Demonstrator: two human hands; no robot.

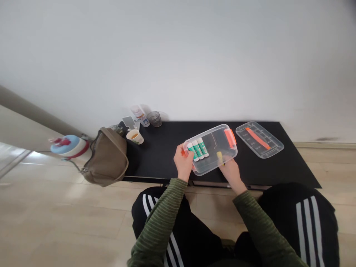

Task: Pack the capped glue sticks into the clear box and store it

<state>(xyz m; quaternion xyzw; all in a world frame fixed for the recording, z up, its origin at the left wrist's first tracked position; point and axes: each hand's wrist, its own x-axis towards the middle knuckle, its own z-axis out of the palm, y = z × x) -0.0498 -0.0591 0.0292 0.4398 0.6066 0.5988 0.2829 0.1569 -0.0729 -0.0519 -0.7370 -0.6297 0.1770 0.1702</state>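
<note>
A clear plastic storage box [207, 168] is held tilted above the black table. My left hand [184, 163] grips its left end, the thumb over the rim and near the white-and-green glue sticks [198, 150] that lie side by side within. At the near right corner is my right hand [231, 172], its fingers curled against or beneath the box and partly seen through the plastic. By those fingertips shows a small yellow object [220, 158]; whether it lies inside the box or behind its wall I cannot tell. An orange latch [230, 138] marks the box's right end.
On the table [164, 159], a clear lid [260, 140] with an orange handle lies right of the box. Leftward stand a paper cup [135, 137] with brown liquid, a dark glass [154, 118], a small bottle [141, 116], a brown bag [107, 159] and a blue-topped bottle [71, 146].
</note>
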